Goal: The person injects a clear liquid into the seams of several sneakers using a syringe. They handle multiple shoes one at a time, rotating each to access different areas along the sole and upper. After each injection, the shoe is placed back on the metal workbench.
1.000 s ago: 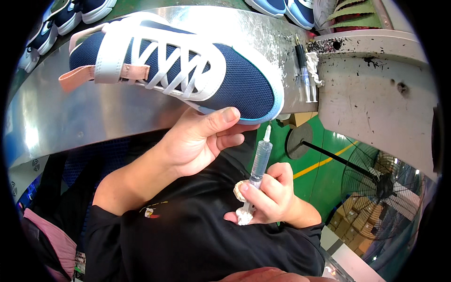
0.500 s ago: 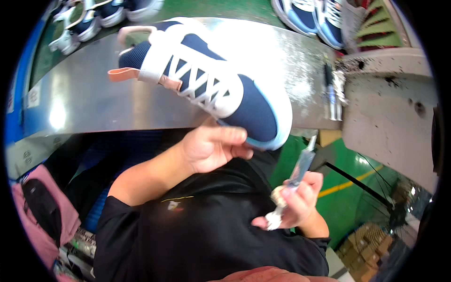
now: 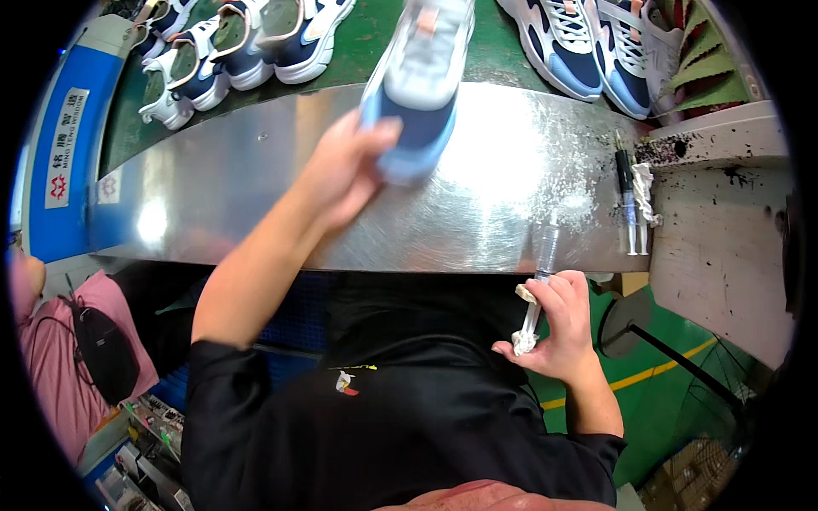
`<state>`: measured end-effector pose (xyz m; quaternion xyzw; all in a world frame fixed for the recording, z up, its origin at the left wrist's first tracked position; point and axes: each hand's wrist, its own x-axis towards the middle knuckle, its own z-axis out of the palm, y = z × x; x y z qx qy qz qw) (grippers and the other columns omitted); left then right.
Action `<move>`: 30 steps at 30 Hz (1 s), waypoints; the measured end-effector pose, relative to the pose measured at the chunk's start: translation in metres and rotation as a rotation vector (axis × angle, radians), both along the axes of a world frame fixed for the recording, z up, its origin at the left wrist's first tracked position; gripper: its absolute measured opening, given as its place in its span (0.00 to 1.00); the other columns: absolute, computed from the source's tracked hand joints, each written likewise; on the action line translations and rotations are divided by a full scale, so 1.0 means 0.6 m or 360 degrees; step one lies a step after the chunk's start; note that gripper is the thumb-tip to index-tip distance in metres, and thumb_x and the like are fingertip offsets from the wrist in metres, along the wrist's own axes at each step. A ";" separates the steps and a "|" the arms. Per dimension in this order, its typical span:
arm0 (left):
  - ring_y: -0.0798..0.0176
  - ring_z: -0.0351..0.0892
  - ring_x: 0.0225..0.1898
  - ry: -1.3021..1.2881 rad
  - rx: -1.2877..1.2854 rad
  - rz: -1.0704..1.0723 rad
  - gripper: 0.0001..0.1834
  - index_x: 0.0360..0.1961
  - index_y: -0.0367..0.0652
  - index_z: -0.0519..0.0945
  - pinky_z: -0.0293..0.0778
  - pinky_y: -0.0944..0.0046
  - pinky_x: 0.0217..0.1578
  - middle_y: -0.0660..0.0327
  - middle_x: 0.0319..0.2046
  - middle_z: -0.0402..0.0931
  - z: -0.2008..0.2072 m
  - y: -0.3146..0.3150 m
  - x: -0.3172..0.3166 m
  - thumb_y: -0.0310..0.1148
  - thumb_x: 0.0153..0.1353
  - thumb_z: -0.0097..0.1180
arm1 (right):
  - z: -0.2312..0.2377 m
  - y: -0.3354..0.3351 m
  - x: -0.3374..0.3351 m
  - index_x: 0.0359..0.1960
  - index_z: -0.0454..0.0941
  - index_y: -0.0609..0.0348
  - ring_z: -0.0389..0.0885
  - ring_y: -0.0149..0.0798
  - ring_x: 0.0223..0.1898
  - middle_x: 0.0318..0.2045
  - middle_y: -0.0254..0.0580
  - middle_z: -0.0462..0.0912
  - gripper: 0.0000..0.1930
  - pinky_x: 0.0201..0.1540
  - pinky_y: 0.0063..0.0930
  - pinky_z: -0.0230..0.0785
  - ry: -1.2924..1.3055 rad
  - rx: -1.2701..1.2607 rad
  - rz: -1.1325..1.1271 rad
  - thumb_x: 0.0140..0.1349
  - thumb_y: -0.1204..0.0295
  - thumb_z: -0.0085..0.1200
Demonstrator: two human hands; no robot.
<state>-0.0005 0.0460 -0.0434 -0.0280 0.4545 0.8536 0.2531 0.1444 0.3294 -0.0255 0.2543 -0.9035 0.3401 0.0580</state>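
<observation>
My left hand [image 3: 345, 166] grips the toe of a navy, white and light-blue sneaker [image 3: 422, 81] above the far edge of the metal table [image 3: 281, 187]. Motion blurs the shoe, and its heel end runs out at the top of the picture. My right hand [image 3: 558, 324] is closed round a clear syringe [image 3: 538, 294] near the table's front edge, its tip pointing away from me. White wadding sits at the plunger end, and a pale piece lies against the barrel by my fingers.
Several sneakers [image 3: 294, 43] stand on the green surface at the far left. Another pair [image 3: 562, 51] is at the far right, beside green layered flaps [image 3: 711, 68]. More syringes [image 3: 629, 200] and crumpled white material [image 3: 643, 192] lie at the table's right end, against a stained grey machine [image 3: 724, 196].
My left hand has carried the sneaker away from me, turning its toe toward me. My right hand has moved slightly up with the syringe. The view has shifted.
</observation>
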 end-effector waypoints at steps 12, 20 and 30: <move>0.64 0.71 0.43 0.0936 -0.0933 0.0772 0.23 0.49 0.36 0.62 0.69 0.66 0.46 0.59 0.38 0.67 -0.060 -0.162 -0.124 0.25 0.54 0.58 | 0.081 0.091 -0.034 0.46 0.72 0.52 0.67 0.41 0.34 0.32 0.36 0.69 0.38 0.35 0.33 0.65 -0.0208 0.1223 0.0183 0.22 0.68 0.68; 0.63 0.67 0.55 0.1034 -0.2061 0.0849 0.43 0.61 0.33 0.60 0.62 0.67 0.56 0.52 0.53 0.68 -0.086 -0.213 -0.232 0.35 0.47 0.69 | 0.093 0.083 -0.042 0.40 0.73 0.54 0.67 0.37 0.34 0.26 0.34 0.68 0.22 0.31 0.28 0.60 -0.0125 0.1608 0.0434 0.37 0.71 0.59; 0.63 0.71 0.51 0.0780 -0.1179 0.0694 0.33 0.60 0.40 0.64 0.66 0.66 0.53 0.56 0.50 0.72 0.009 -0.192 -0.204 0.23 0.51 0.60 | 0.084 0.067 -0.050 0.43 0.70 0.53 0.69 0.42 0.35 0.30 0.37 0.70 0.32 0.33 0.33 0.68 -0.0463 0.1046 0.0305 0.30 0.67 0.69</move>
